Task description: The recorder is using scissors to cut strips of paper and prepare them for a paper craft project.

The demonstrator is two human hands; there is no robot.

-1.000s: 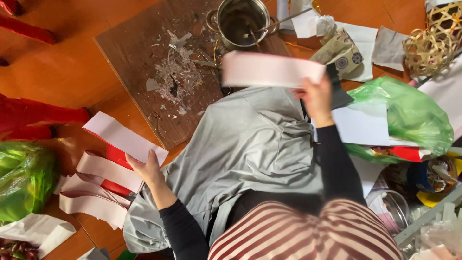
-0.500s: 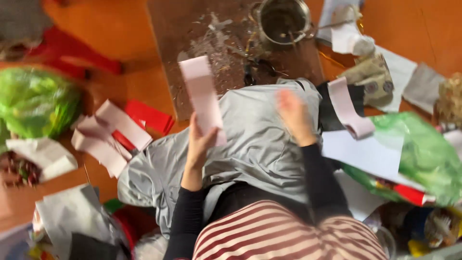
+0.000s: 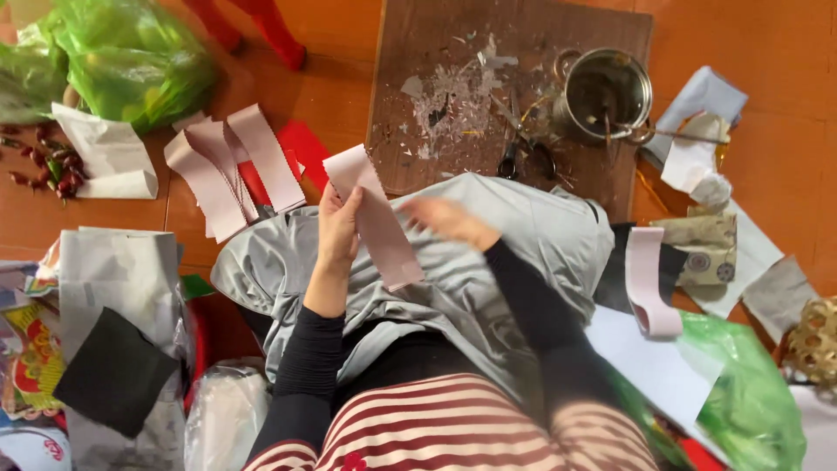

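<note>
Head view: left hand [image 3: 338, 228] fingers pinch the pink paper strip [image 3: 373, 216]; right hand [image 3: 449, 222] blurred, grip unclear.

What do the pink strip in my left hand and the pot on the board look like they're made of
The pink strip in the left hand looks like matte paper or thin card: it is flat, with straight cut edges, and bends slightly without creasing. The pot looks like metal, probably steel or aluminium: its rim shines grey and the inside is dulled. The board under it looks like bare, stained wood.
</note>
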